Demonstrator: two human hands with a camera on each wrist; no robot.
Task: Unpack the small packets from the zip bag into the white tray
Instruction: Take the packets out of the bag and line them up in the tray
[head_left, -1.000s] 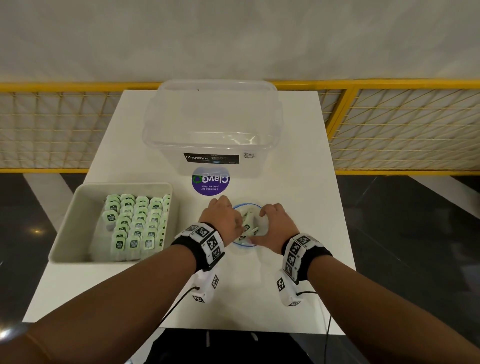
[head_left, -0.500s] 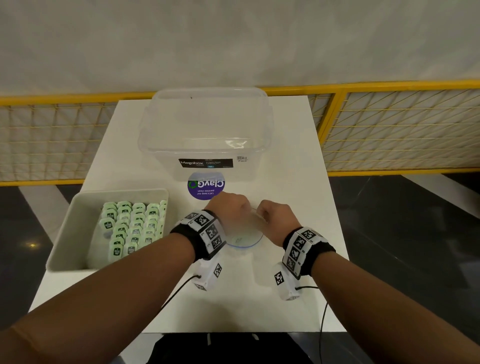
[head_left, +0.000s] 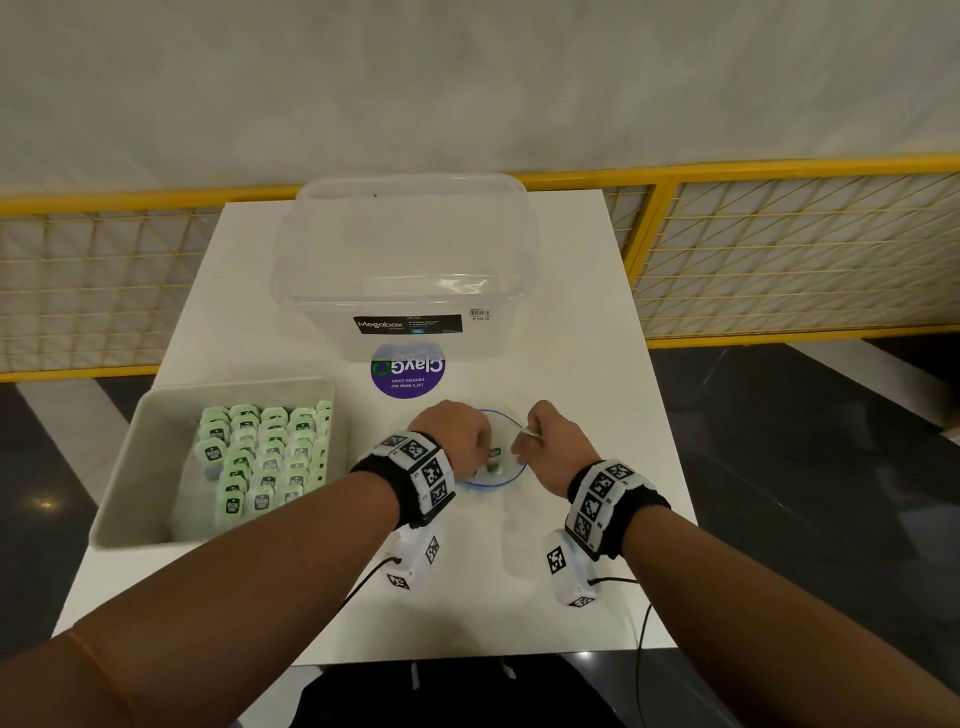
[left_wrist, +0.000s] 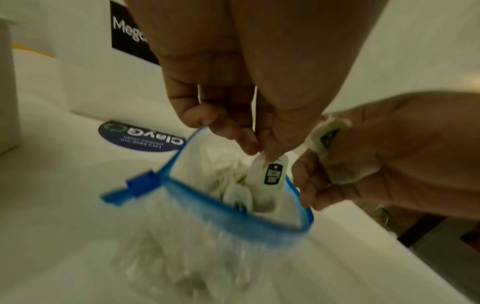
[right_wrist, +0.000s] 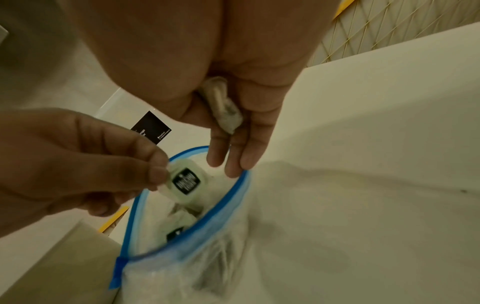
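Two hands meet over the open mouth of a clear zip bag with a blue zipper strip, which stands on the white table just right of the white tray. The left hand pinches one small pale green packet by its top edge, right at the bag's opening. The right hand keeps another packet tucked against its palm under curled fingers, while two straighter fingertips touch the bag's rim. More packets sit inside the bag, blurred behind the crinkled plastic, so I can't count them. From the head view the hands cover most of the bag. The tray already carries rows of upright green packets. Behind stands a clear Megabox storage bin, and a purple round sticker lies partly under it.
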